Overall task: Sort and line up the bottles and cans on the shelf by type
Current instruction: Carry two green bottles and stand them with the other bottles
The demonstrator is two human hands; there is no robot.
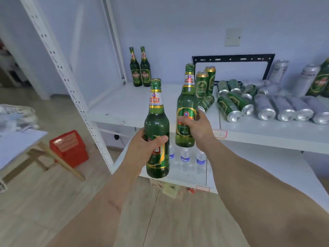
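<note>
Two bare forearms come into the head view from the bottom edge, with no sleeve, glove or watch showing on either. The left hand [142,148] and the right hand [197,127] wear no rings. A faint crease line crosses the left forearm.

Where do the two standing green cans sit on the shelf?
The two standing green cans sit mid-shelf, just behind the bottle in the right hand, left of the lying green cans.
</note>
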